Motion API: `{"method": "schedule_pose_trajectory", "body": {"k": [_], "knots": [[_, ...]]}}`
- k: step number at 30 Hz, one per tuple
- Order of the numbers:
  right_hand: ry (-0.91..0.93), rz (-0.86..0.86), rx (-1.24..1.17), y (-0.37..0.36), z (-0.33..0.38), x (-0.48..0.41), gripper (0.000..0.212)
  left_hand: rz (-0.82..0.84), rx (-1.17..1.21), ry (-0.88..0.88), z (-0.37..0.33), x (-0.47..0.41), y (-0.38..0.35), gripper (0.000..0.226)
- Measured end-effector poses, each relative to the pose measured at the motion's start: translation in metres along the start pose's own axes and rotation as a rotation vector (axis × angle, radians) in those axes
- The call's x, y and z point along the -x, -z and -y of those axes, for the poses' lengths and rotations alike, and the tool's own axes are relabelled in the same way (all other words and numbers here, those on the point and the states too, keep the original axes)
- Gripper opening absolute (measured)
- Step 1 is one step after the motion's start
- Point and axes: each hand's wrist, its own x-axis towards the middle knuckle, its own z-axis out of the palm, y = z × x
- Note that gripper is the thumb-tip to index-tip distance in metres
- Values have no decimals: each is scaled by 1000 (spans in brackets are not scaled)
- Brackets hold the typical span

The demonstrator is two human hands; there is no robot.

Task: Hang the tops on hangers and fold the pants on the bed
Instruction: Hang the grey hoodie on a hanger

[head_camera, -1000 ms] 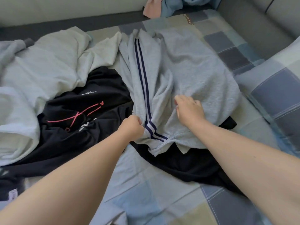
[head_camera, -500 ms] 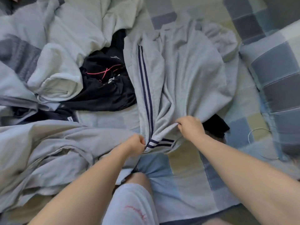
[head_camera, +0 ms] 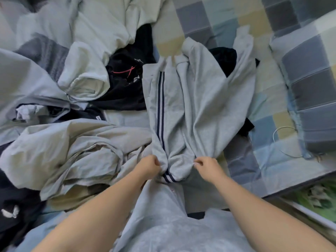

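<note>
Grey sweatpants point(head_camera: 196, 106) with two dark navy side stripes lie stretched lengthwise across the checked bed point(head_camera: 218, 19), legs pointing away from me. My left hand point(head_camera: 148, 165) grips the near edge beside the stripes. My right hand point(head_camera: 209, 165) pinches the same edge a little to the right. The fabric bunches between the two hands. A black top point(head_camera: 125, 84) with a red print lies just left of the pants. Another black garment point(head_camera: 224, 58) shows under the pants on the right.
A rumpled pale duvet point(head_camera: 60, 148) fills the left side, with white clothes point(head_camera: 91, 70) piled above it. A checked pillow point(head_camera: 312, 84) sits at the right. A thin white cable point(head_camera: 276, 132) lies beside the pillow. The bed's edge runs along the lower right.
Both hands have pulled the grey pants toward me across the bed, keeping their hold on the near edge. The pants now lie longer and straighter, and the view has tipped downward.
</note>
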Motion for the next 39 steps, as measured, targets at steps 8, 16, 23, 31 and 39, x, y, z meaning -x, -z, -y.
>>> {"method": "schedule_pose_trajectory", "body": {"k": [8, 16, 23, 31, 39], "knots": [[181, -216, 52, 105, 54, -105, 49, -257, -40, -219, -68, -100, 73, 37], [340, -484, 311, 181, 114, -250, 61, -687, -385, -588, -174, -231, 174, 51], [488, -589, 480, 177, 148, -346, 70, -536, -180, -421, -202, -337, 203, 79], [320, -551, 511, 172, 167, -400, 57, -794, -79, -503, -178, -388, 172, 36], [401, -545, 366, 160, 125, -347, 23, -943, -147, -663, -150, -347, 136, 22]]}}
